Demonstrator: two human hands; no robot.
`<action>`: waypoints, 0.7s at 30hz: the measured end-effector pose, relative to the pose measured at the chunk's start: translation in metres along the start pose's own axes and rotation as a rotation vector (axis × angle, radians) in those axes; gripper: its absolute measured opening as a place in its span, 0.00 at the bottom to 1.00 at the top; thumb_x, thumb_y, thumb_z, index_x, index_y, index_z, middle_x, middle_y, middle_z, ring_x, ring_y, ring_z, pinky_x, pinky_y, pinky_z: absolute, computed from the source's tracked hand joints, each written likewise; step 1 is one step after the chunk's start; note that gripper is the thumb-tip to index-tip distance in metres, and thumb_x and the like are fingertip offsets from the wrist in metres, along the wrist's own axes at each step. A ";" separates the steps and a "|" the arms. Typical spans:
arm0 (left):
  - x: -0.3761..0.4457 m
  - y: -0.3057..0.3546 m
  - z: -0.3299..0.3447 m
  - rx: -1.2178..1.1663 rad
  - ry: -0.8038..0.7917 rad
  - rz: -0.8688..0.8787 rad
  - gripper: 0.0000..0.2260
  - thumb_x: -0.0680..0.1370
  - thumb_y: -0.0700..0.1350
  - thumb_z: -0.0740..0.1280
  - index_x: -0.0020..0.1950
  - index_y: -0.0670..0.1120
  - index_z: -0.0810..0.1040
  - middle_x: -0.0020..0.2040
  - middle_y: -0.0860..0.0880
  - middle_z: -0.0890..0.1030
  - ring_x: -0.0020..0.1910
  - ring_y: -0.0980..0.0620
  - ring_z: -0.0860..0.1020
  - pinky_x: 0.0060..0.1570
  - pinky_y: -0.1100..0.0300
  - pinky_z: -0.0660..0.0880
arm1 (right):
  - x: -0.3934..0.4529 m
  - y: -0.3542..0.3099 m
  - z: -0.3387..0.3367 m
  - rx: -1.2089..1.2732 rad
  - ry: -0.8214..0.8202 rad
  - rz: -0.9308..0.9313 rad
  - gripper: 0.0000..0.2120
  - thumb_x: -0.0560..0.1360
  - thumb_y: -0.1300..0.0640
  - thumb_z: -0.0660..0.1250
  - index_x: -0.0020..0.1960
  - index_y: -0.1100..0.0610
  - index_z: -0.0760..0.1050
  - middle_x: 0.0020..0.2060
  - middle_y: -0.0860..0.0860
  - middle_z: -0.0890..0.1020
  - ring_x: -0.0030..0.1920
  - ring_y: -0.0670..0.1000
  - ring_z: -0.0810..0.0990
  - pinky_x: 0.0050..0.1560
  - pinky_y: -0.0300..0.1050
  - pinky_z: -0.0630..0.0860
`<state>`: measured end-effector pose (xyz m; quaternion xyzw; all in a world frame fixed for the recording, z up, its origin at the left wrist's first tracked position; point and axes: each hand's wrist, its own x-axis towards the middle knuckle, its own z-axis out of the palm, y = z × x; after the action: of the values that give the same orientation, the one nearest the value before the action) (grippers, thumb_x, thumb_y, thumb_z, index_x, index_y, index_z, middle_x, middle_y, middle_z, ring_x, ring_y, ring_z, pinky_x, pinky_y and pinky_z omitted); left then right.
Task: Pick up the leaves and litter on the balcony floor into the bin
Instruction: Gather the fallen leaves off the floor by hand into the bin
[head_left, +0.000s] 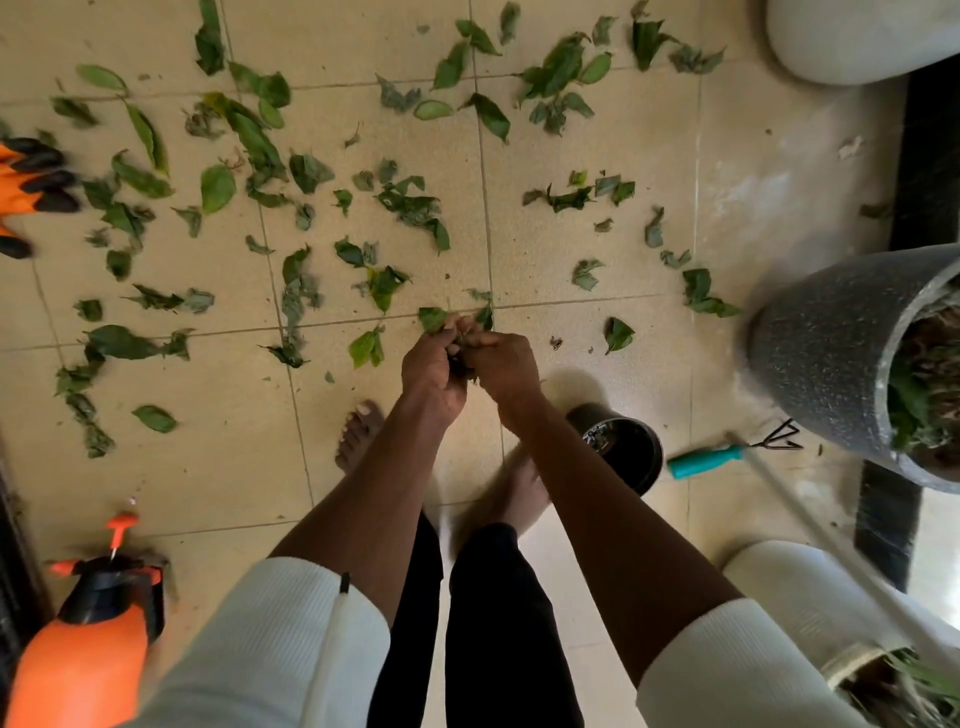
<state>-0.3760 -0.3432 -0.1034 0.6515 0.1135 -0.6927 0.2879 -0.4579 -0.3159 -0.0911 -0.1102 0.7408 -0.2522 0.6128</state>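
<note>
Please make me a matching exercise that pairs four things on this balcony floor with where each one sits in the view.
Things:
1. spray bottle
2. hand rake
3. black bin
4. orange gloves

Places:
A. beside the speckled grey planter, teal handle towards the bin
B. left edge, among the leaves
C. bottom left corner
D. just right of the person's right forearm

Pairs: 1-C, 2-A, 3-D, 4-B

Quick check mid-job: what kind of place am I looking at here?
Probably a home balcony or patio used for potted plants: beige tiled floor strewn with leaves, a speckled grey planter, an orange pump sprayer and a hand rake.
</note>
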 end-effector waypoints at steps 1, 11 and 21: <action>0.003 0.003 -0.002 -0.030 0.031 -0.011 0.07 0.80 0.35 0.61 0.49 0.40 0.79 0.41 0.45 0.82 0.40 0.48 0.81 0.33 0.59 0.79 | 0.000 -0.003 -0.005 0.031 -0.056 0.008 0.06 0.74 0.62 0.70 0.48 0.62 0.84 0.37 0.55 0.85 0.37 0.49 0.80 0.34 0.39 0.75; 0.022 0.022 -0.015 -0.193 0.054 -0.064 0.09 0.80 0.30 0.55 0.51 0.39 0.73 0.31 0.47 0.70 0.22 0.56 0.69 0.19 0.66 0.62 | 0.056 0.007 -0.019 -0.526 0.234 -0.399 0.11 0.77 0.68 0.63 0.54 0.62 0.81 0.52 0.57 0.81 0.46 0.51 0.79 0.42 0.27 0.73; 0.034 0.020 -0.037 -0.033 0.071 -0.075 0.09 0.81 0.32 0.55 0.53 0.40 0.75 0.33 0.47 0.72 0.24 0.55 0.69 0.22 0.65 0.63 | 0.084 0.036 -0.033 -1.540 -0.198 -0.865 0.24 0.75 0.67 0.52 0.70 0.68 0.68 0.73 0.65 0.63 0.75 0.65 0.60 0.64 0.59 0.75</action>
<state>-0.3335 -0.3481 -0.1370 0.6660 0.1594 -0.6775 0.2684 -0.5034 -0.3178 -0.1771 -0.7834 0.5419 0.1171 0.2810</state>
